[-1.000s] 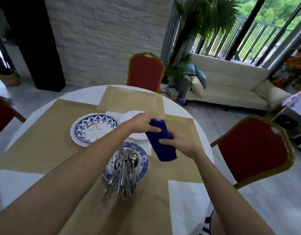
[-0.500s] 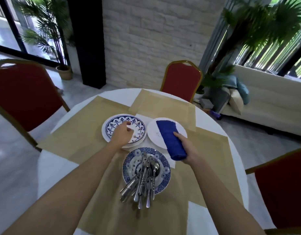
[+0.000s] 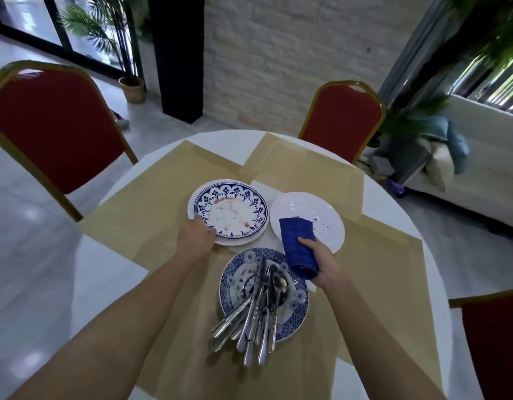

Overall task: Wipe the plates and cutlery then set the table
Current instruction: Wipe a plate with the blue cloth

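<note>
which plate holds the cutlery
The nearest plate, with the all-over blue pattern; the cutlery lies piled in it. The left plate and white plate beyond hold none.

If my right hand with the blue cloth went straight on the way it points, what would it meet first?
Probably the white plate: the right hand grips the blue cloth, whose front end overlaps that plate's near side. Whether it touches yet is unclear.

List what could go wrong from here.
The cutlery handles overhang the near rim of the patterned plate, between both forearms; a bump could scatter them. The left hand grips only the rim of the stained plate, which sits on another plate, so lifting might drag or tilt it.
</note>
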Demonstrator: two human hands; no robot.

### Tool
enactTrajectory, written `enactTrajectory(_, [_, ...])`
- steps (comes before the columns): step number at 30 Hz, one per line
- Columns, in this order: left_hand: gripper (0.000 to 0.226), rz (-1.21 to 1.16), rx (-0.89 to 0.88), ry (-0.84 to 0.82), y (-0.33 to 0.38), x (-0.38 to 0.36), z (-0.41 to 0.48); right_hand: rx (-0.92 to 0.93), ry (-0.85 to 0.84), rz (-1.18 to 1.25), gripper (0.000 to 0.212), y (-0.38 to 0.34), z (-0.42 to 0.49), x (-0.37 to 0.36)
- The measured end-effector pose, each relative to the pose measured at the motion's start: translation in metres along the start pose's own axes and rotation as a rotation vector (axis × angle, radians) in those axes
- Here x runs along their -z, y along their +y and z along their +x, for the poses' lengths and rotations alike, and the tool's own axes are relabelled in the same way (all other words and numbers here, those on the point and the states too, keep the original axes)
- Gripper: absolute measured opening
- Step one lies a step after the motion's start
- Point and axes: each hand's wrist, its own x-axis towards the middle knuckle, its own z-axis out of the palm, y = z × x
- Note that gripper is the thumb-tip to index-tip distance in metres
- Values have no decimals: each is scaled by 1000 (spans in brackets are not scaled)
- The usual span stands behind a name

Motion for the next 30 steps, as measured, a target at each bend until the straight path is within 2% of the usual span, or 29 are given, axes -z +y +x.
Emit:
enactTrajectory(5, [66, 53, 142, 13, 8, -4, 15, -20, 41, 18, 40, -2, 14, -2])
enactTrajectory(9, [50, 163, 146, 17, 17, -3, 27, -31, 52, -4, 44, 1, 22, -1])
enactTrajectory(12, [42, 145, 176, -2, 15, -3, 37, -44, 45, -2, 45, 4, 24, 1])
enactTrajectory(14, [38, 53, 210, -1, 14, -4, 39, -49, 52, 2, 45, 7, 24, 3])
enactTrajectory(17, [44, -159, 306, 67, 17, -2, 38, -50, 77, 6, 45, 10, 23, 6])
enactTrajectory(21, [42, -333, 320, 107, 21, 2, 39, -64, 93, -6, 44, 13, 20, 5])
enactTrajectory(26, [63, -568, 344, 22, 24, 10, 35, -84, 87, 16, 43, 15, 12, 0])
enactTrajectory(27, [62, -609, 360, -5, 25, 14, 33, -80, 78, 28, 42, 14, 9, -2])
enactTrajectory(30, [39, -839, 402, -87, 30, 25, 25, -53, 64, 39, 35, 7, -3, -6])
